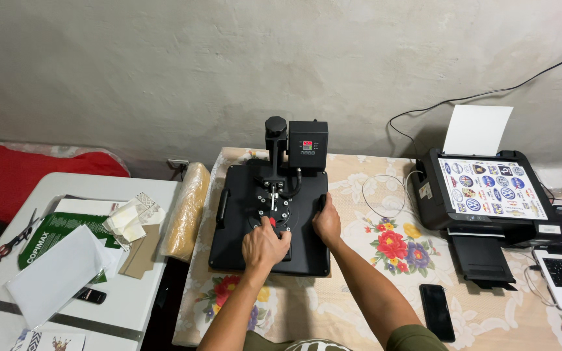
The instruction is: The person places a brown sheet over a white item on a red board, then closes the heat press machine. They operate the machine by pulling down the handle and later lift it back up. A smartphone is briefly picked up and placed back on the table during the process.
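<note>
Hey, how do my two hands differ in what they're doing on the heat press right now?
The left hand lies on top of the black heat press, over the knob at the centre of its plate; the right hand grips the plate's right edge. The left hand sits nearer you, the right one farther back. The left hand hides what is beneath it, so its hold can't be judged. Both touch the same press, backs up.

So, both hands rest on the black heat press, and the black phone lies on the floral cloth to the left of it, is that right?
Not quite. The phone lies to the right of the heat press, near the printer, as the head view shows. The left hand and right hand are indeed on the press.
</note>
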